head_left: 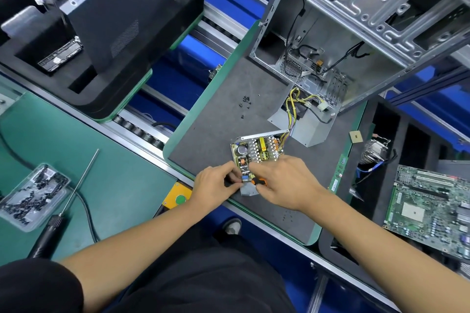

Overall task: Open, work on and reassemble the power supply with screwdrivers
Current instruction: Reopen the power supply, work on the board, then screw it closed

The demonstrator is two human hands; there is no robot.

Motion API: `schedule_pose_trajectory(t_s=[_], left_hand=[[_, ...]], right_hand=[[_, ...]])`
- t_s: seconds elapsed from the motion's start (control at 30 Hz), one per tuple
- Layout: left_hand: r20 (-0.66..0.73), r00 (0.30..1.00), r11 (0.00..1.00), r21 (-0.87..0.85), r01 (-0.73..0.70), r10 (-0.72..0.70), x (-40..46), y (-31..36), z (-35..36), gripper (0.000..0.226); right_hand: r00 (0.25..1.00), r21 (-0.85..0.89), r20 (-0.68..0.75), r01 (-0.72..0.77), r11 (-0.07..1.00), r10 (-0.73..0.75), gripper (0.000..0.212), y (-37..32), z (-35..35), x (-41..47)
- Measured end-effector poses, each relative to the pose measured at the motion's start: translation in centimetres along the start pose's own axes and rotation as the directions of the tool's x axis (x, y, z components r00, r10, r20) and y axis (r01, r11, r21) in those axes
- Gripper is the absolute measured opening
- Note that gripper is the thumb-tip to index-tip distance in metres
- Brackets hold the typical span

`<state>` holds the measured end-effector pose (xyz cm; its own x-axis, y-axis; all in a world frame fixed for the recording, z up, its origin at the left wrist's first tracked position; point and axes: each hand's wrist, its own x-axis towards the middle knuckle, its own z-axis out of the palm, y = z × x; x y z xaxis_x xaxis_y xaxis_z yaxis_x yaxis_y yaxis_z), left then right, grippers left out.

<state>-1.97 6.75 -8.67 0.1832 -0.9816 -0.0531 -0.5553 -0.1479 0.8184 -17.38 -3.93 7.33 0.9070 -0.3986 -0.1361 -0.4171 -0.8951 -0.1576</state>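
The power supply (256,151) lies opened on the dark mat (216,129), its circuit board with capacitor, heat sinks and coils exposed. Yellow and black wires run from it to its grey metal cover (309,129) behind. My right hand (282,181) grips a screwdriver with an orange and black handle (258,181) at the board's near edge. My left hand (216,183) pinches the near left corner of the unit, fingers curled against it. Several small black screws (245,103) lie loose on the mat farther back.
An open computer case (356,20) stands at the back right. A motherboard (429,208), a memory stick (338,173) and a cooler (375,150) lie to the right. On the left green bench: an electric screwdriver (66,208) and a box of screws (30,195). A yellow button box (178,197) sits by the conveyor.
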Motion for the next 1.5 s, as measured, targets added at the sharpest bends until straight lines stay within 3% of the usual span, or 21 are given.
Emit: schedule_pose_trajectory(t_s=[0.23, 0.37, 0.47, 0.67, 0.83, 0.97, 1.13, 1.23, 1.3, 1.4, 1.5], left_hand=[[0.016, 0.998, 0.992, 0.111, 0.063, -0.065, -0.1, 1.0, 0.1, 0.039], [0.035, 0.997, 0.975, 0.213, 0.063, -0.072, 0.1, 1.9, 0.2, 0.052], [0.074, 0.995, 0.956, 0.291, 0.045, -0.069, 0.3, 2.2, 0.4, 0.049], [0.18, 0.976, 0.968, 0.239, 0.077, -0.122, 1.2, 2.1, -0.1, 0.047], [0.216, 0.968, 0.966, 0.246, 0.074, -0.13, 1.8, 2.6, -0.4, 0.049], [0.246, 0.955, 0.957, 0.274, 0.097, -0.167, 1.8, 2.8, -0.5, 0.047], [0.273, 0.933, 0.941, 0.304, 0.149, -0.236, 2.0, 3.2, -0.7, 0.019], [0.263, 0.943, 0.952, 0.28, 0.127, -0.203, 1.9, 3.0, -1.0, 0.011], [0.237, 0.957, 0.962, 0.255, 0.103, -0.165, 1.6, 2.6, -1.3, 0.024], [0.233, 0.969, 0.968, 0.25, 0.018, -0.078, 1.6, 2.1, -1.3, 0.022], [0.259, 0.961, 0.96, 0.279, 0.025, -0.1, 1.9, 2.0, -1.0, 0.019]], right_hand=[[0.998, 0.051, 0.029, 0.045, 0.998, -0.047, 0.012, -0.5, 0.2, 0.1], [0.997, -0.022, 0.048, 0.06, 0.998, -0.059, 0.016, -0.6, 0.0, 0.5], [0.993, -0.086, 0.116, 0.019, 0.996, -0.009, 0.032, -0.7, 0.1, 0.7], [0.973, -0.038, 0.199, -0.109, 0.993, 0.114, 0.02, -1.1, -0.1, 1.9], [0.917, 0.037, 0.257, -0.324, 0.945, 0.304, 0.018, -2.0, -0.1, 1.9], [0.946, -0.059, 0.266, -0.174, 0.983, 0.184, 0.045, -1.8, -1.4, 2.0], [0.924, -0.034, 0.366, 0.132, 0.991, -0.11, 0.029, -0.9, -1.6, 2.8], [0.943, -0.092, 0.322, 0.116, 0.989, -0.081, 0.017, -1.3, -0.8, 2.7], [0.954, -0.157, 0.3, 0.049, 0.986, 0.001, 0.023, -1.9, -0.4, 2.7], [0.95, -0.179, 0.281, -0.085, 0.98, 0.134, 0.041, -2.0, -0.8, 2.9], [0.944, -0.1, 0.328, 0.076, 0.992, -0.04, 0.04, -1.4, -2.0, 3.0]])
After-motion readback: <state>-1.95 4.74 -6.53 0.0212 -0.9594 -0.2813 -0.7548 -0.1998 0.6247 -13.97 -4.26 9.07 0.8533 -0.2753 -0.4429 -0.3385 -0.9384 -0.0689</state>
